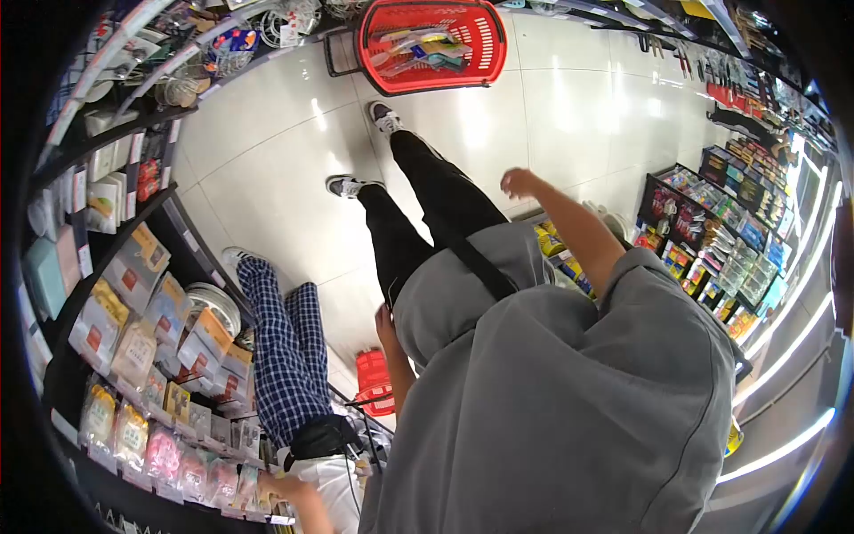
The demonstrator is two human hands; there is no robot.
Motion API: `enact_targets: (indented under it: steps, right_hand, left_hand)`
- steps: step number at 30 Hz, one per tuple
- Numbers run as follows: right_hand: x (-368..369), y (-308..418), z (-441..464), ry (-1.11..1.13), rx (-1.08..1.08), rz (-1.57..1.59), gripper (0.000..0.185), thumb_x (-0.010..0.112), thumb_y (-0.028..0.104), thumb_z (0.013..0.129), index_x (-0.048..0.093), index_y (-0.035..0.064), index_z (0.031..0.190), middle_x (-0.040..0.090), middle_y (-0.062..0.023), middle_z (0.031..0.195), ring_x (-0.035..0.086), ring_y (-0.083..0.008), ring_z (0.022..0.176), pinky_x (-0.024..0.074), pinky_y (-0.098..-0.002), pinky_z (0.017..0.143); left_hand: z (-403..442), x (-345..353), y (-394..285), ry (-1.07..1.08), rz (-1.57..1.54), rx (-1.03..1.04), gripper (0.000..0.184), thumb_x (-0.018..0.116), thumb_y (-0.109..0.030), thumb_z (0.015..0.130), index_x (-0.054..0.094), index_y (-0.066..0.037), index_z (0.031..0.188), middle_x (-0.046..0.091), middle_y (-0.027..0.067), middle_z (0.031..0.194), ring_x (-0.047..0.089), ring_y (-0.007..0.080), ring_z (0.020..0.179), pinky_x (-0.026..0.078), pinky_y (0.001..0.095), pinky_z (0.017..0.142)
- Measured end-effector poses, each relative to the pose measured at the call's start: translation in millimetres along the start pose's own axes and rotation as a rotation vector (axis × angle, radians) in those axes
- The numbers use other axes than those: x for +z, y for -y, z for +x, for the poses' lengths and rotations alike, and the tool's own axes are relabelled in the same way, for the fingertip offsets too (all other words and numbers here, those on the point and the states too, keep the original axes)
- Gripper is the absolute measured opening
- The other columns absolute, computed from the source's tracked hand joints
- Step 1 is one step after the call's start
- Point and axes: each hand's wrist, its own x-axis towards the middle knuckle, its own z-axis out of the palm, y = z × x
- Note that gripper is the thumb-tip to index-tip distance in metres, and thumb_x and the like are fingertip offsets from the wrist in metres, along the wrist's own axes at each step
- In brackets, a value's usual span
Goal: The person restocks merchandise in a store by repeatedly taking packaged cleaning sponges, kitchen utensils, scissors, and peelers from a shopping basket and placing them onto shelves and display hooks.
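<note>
My right hand is held out in front of my right side, over the tiled floor. Its fingers are curled in, and nothing shows in them. Close to my left thigh hangs my left hand, seen from above with its fingers loosely extended and partly hidden; I see nothing held in it. Ahead of my feet a red shopping basket stands on the floor, its dark handle folded out to the left. Several packaged items lie inside it. Neither hand touches the basket.
At left, shelves hold boxed goods and bagged items. Another person in checked trousers stands there, a hand near the shelf. Behind them is a second red basket. Display racks line the right side.
</note>
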Motion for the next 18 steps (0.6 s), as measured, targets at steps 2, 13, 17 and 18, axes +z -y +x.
enact_targets:
  steps: [2,13,17,18]
  right_hand:
    - [-43.0,29.8,23.5,-0.067,-0.101,-0.1,0.012,0.059,0.017,0.08,0.063,0.0087,0.087,0.065,-0.005,0.077,0.064,-0.0142,0.064,0.051,-0.0302,0.049]
    - [-173.4,271.0,286.5,-0.341,-0.486,-1.171,0.027,0.059,0.02,0.076,0.06,0.0034,0.096,0.065,-0.0181,0.09,0.063,-0.0338,0.083,0.0515,-0.0417,0.076]
    - [-146.9,278.8,395.0,-0.35,-0.404,-1.229,0.052,0.067,0.022,0.07,0.052,0.0087,0.117,0.062,-0.0183,0.105,0.062,-0.0333,0.095,0.0521,-0.0429,0.079]
    - [-132.4,281.9,395.2,-0.409,-0.412,-1.294,0.057,0.069,0.021,0.069,0.048,0.0103,0.122,0.057,-0.0183,0.115,0.059,-0.0333,0.102,0.0509,-0.0453,0.081]
  left_hand:
    - [-5.0,0.7,22.7,-0.045,0.022,-0.071,0.03,0.057,-0.018,0.089,0.056,-0.003,0.115,0.059,0.0063,0.093,0.054,0.0137,0.078,0.043,0.0253,0.065]
    - [-44.4,85.5,142.4,-0.301,0.181,-0.57,0.031,0.054,-0.021,0.09,0.056,-0.001,0.113,0.059,0.0086,0.095,0.055,0.0171,0.081,0.043,0.0282,0.068]
    - [-40.1,119.7,156.8,-0.333,0.21,-0.682,0.031,0.053,-0.022,0.09,0.056,-0.001,0.112,0.059,0.0094,0.096,0.055,0.0183,0.082,0.043,0.0293,0.069]
    - [-38.2,125.2,158.0,-0.341,0.216,-0.703,0.031,0.053,-0.023,0.09,0.056,0.0,0.112,0.059,0.0096,0.096,0.055,0.0186,0.082,0.043,0.0295,0.069]
